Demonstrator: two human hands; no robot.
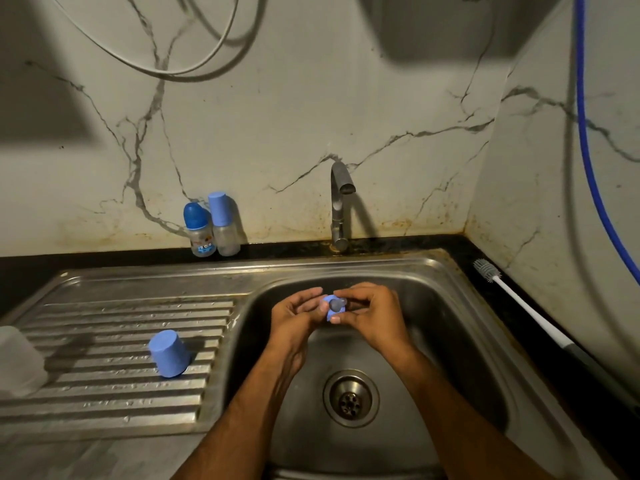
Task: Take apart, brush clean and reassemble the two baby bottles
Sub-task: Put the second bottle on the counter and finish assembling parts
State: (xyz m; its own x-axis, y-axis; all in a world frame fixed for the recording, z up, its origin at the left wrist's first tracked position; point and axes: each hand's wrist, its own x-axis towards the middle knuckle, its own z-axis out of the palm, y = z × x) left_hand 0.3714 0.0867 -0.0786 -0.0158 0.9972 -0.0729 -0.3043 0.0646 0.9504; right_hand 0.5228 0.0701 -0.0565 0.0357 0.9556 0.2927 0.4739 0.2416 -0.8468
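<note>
Over the sink basin (433, 327), my left hand (298, 317) and my right hand (374, 313) together hold a light blue bottle collar (329, 308) with a clear nipple in it. Fingers of both hands pinch its rim. A light blue cap (169, 353) lies upside down on the ribbed drainboard (104, 341). A clear bottle body (19, 362) stands inverted at the drainboard's far left. Two assembled baby bottles stand against the back wall: one with a dark blue cap (198, 230), one with a light blue cap (223, 225).
A bottle brush (519, 310) with a white handle lies on the dark counter to the right of the sink. The tap (339, 206) stands behind the basin, with no water running. The drain (350, 398) sits below my hands. A blue hose (588, 150) hangs at right.
</note>
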